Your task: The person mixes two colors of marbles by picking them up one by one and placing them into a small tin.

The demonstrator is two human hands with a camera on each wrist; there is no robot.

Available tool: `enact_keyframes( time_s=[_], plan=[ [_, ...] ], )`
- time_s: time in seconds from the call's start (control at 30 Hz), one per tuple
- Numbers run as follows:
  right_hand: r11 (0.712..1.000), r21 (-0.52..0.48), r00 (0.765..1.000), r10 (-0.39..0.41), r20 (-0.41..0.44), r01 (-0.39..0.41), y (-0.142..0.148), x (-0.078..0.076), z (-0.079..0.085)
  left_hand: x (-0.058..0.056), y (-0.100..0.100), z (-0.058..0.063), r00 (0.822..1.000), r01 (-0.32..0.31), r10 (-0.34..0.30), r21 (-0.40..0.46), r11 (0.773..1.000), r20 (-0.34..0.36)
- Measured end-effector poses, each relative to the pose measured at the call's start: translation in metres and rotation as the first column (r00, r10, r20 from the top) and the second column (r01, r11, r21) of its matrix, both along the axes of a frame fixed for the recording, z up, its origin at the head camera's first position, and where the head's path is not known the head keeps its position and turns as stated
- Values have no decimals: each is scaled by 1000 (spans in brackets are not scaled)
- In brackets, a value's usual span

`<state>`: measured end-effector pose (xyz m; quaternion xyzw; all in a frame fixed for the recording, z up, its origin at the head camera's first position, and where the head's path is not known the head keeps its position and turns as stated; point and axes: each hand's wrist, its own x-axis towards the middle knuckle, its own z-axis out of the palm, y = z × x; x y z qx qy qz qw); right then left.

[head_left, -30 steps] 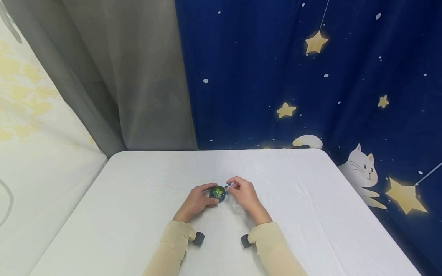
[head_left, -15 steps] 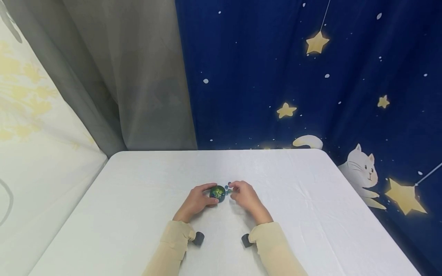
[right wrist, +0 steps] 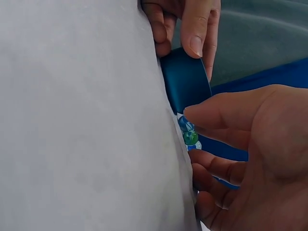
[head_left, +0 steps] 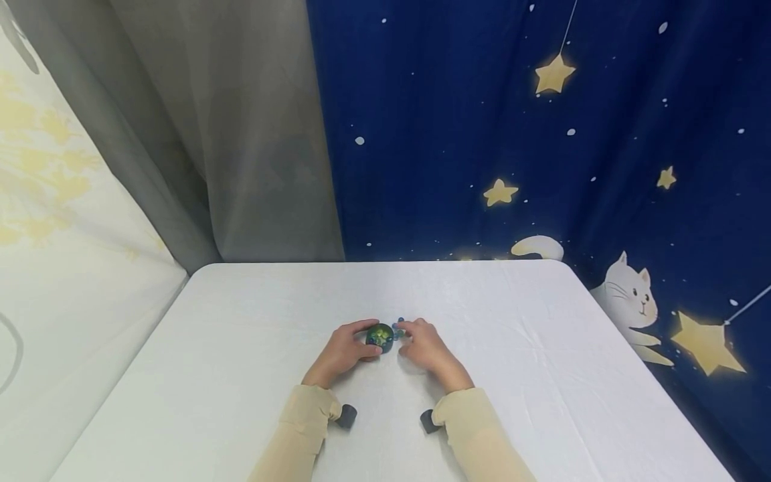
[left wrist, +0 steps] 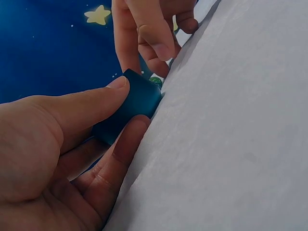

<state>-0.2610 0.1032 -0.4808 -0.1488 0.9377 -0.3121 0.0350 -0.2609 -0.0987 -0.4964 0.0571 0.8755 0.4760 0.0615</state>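
On the table stands a small round teal cup (left wrist: 139,98), with green and blue marbles (head_left: 381,336) showing inside it in the head view. My left hand (head_left: 342,349) grips the cup, thumb on the near side and fingers round the far side. Just right of the cup lie several loose glass marbles (right wrist: 191,138), blue, green and clear. Over them is my right hand (head_left: 426,345), its index fingertip right at a blue marble and its thumb spread apart from the fingers. Part of the marble group is hidden behind the right fingers.
A white cloth covers the table (head_left: 271,314). Beyond its far edge hang a grey curtain (head_left: 265,134) and a dark blue curtain (head_left: 434,134) printed with stars and a cat. Black devices (head_left: 346,417) sit at both wrists.
My right hand first drew back slightly to the right, uncovering marbles beside the cup, then came back in with its index finger reaching over them. The left hand and cup have stayed put.
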Motion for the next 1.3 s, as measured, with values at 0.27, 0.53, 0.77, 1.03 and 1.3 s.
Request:
enact_keyframes(
  time_s=[0.27,0.53,0.77,1.03,1.3],
  plan=[
    [999,45,1000,-8,12,7,-2,2,0,0,1,-1,1000,3,-3,7,1000,-6],
    [1000,16,1000,-10,16,10,-1,2,0,-1,0,-1,1000,14,-14,4,1000,-16],
    [999,47,1000,-1,21,0,-3,3,1,0,1,-1,1000,2,-2,2,1000,-6],
    [997,82,1000,-17,17,15,-6,6,3,-1,1,0,1000,-3,3,11,1000,8],
    [997,48,998,-55,-10,56,-7,2,-1,-1,1,-1,1000,-2,2,3,1000,-1]
  ],
)
